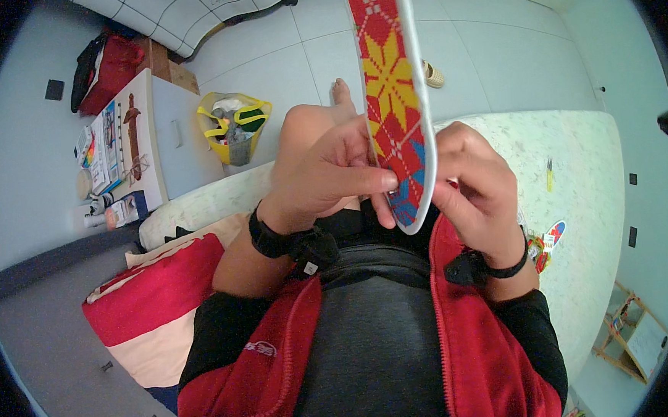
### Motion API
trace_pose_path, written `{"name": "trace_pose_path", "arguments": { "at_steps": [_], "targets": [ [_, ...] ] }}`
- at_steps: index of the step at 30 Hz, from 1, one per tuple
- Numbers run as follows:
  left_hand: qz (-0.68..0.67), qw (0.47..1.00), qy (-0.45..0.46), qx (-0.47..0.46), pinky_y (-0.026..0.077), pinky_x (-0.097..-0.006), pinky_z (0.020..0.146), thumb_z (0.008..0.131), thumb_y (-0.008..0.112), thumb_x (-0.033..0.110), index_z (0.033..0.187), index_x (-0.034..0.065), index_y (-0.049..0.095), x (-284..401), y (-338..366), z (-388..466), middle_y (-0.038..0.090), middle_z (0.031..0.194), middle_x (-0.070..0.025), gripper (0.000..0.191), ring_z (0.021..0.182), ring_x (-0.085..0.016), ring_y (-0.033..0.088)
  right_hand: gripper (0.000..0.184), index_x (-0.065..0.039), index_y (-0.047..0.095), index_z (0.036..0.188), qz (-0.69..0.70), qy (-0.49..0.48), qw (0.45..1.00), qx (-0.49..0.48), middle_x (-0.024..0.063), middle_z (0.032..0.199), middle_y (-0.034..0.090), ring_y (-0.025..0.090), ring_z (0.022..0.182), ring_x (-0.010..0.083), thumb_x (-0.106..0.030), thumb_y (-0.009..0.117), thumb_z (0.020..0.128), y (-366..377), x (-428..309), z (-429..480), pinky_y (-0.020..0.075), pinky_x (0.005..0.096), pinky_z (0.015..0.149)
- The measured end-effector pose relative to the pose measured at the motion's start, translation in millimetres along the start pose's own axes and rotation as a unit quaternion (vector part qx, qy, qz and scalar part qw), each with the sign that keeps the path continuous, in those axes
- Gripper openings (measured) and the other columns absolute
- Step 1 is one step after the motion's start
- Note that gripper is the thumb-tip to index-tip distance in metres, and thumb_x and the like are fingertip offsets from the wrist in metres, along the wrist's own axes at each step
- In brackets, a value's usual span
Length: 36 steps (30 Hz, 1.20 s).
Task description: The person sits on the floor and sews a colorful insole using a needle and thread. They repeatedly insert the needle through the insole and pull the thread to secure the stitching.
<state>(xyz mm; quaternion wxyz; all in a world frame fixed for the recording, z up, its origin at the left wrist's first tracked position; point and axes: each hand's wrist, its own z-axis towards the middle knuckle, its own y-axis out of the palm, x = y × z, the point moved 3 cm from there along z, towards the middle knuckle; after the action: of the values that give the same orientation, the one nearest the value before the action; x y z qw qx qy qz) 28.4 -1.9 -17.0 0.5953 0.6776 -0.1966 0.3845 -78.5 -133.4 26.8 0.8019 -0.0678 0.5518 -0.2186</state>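
A cross-stitched insole (390, 84) with a white edge stands upright before me, patterned red, yellow and blue. My left hand (332, 174) grips its lower end, thumb on the stitched face and fingers behind. Beside the left thumb tip there is a tiny shiny spot, too small to name. My right hand (473, 188) is at the insole's right edge, its fingers curled and the thumb tip against the white border. Whether a needle or thread sits between those fingers is hidden. A bit of red shows at the right fingertips.
On the pale bed (576, 136) at right lie yellow-handled thread snips (549, 175), a bundle of coloured thread (537, 253) and another insole (556, 233). Leftward are a striped cushion (150, 300), a yellow-edged bag (234, 128) and a cabinet (179, 160) bearing several items.
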Motion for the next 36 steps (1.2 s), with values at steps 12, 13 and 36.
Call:
{"name": "trace_pose_path", "arguments": {
  "at_steps": [12, 13, 36],
  "targets": [
    [0.219, 0.968, -0.058, 0.109, 0.057, -0.0251, 0.045, 0.079, 0.064, 0.001, 0.119, -0.0043, 0.043, 4.7, -11.3, -1.4, 0.063, 0.099, -0.0149, 0.046, 0.070, -0.018, 0.067, 0.025, 0.003, 0.061, 0.109, 0.340, 0.210, 0.915, 0.064, 0.0066, 0.103, 0.064, 0.060, 0.091, 0.0121, -0.002, 0.062, 0.084, 19.3, 52.2, -20.8, 0.0491, 0.0264, 0.081],
    [0.220, 0.967, -0.059, 0.112, 0.057, -0.0251, 0.045, 0.079, 0.064, 0.001, 0.119, -0.0044, 0.043, 4.6, -11.2, -1.1, 0.063, 0.099, -0.0150, 0.046, 0.070, -0.018, 0.067, 0.026, 0.003, 0.061, 0.110, 0.339, 0.208, 0.915, 0.064, 0.0070, 0.104, 0.064, 0.060, 0.092, 0.0122, -0.002, 0.062, 0.084, 19.2, 52.8, -20.6, 0.0488, 0.0266, 0.082],
    [0.228, 0.962, -0.023, 0.149, 0.059, -0.0289, 0.050, 0.076, 0.065, -0.003, 0.120, -0.0029, 0.043, 2.8, -8.2, -0.9, 0.063, 0.100, -0.0144, 0.049, 0.076, -0.020, 0.067, 0.029, 0.000, 0.051, 0.114, 0.456, 0.182, 0.858, 0.154, 0.0113, 0.105, 0.063, 0.060, 0.095, 0.0152, -0.008, 0.060, 0.088, 25.9, 46.8, -15.2, 0.0481, 0.0289, 0.084]
  ]
}}
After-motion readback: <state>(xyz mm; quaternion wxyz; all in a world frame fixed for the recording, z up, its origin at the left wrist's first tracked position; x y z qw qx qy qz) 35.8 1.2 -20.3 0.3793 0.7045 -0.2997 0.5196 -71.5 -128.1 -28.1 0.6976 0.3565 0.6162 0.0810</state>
